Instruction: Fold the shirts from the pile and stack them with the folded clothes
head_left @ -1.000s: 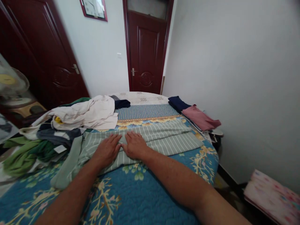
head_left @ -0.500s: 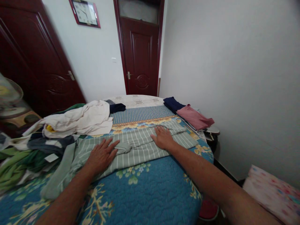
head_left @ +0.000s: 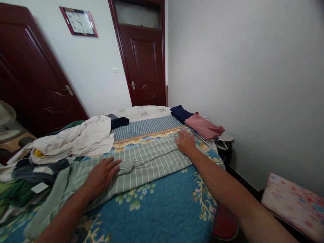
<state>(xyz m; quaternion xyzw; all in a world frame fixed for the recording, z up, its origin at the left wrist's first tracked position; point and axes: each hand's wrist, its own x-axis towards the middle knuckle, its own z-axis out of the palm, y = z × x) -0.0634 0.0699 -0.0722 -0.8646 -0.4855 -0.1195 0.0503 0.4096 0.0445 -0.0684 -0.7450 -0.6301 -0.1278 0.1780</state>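
A light green garment with white stripes [head_left: 152, 160] lies folded lengthwise across the blue quilted cover [head_left: 162, 206]. My left hand [head_left: 102, 173] rests flat on its left part, fingers spread, beside a bunched bit of cloth. Towards the garment's far right end lies my right hand [head_left: 186, 142], palm down with fingers extended, pressing on the cloth. Neither hand grips anything. A plain green sleeve-like strip [head_left: 48, 199] hangs off the garment's left end, partly behind my left forearm.
At the left is a heap of loose clothes with a cream garment [head_left: 76, 136] on top. Folded clothes, a pink one [head_left: 204, 125] and a navy one [head_left: 181, 113], lie at the far right edge. A floral-patterned box [head_left: 291, 206] stands at lower right.
My right hand has slid right along the striped garment, and the cloth there looks smoother. My left hand stays on the left part. The view has turned slightly right.
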